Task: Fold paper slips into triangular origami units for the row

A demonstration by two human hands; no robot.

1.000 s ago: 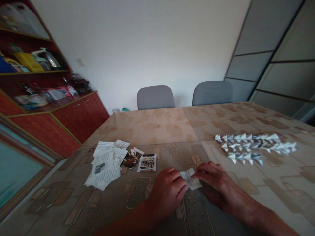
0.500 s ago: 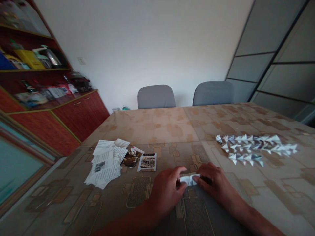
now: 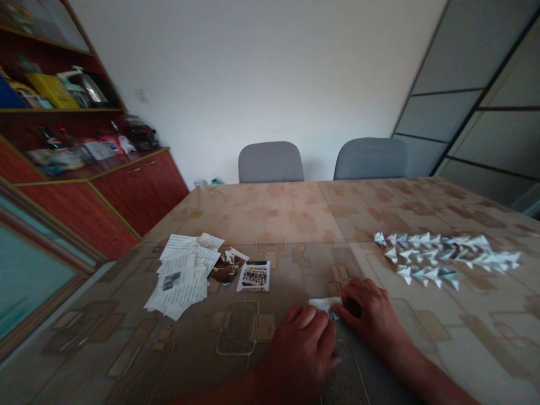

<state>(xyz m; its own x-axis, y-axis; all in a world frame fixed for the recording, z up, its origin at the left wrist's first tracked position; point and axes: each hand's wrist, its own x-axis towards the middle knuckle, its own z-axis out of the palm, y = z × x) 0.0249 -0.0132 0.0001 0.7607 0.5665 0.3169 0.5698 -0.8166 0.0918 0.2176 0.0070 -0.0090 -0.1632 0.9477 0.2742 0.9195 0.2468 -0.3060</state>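
A small folded strip of pale paper [image 3: 324, 304] lies on the table just in front of me. My right hand [image 3: 369, 309] has its thumb and fingers closed on the strip's right end. My left hand [image 3: 301, 346], slightly blurred, is curled on the near side of the strip with its knuckles up. Its fingertips are hidden, so whether it holds anything does not show. To the left are loose printed paper sheets [image 3: 181, 275] and two small picture pieces, one brown [image 3: 228, 266] and one with a group photo [image 3: 254, 276]. Rows of folded pointed paper pieces [image 3: 430, 256] stand at the right.
A patterned cloth [image 3: 291, 216] covers the table. Two grey chairs [image 3: 271, 162] stand at its far edge, before a white wall. A red wooden cabinet [image 3: 143, 188] with shelved items is at the left, and panelled doors [image 3: 447, 112] are at the right.
My left hand has let go of the strip's left end and come down toward me, its fingers now curled. My right hand keeps its place on the strip. The view has shifted slightly.
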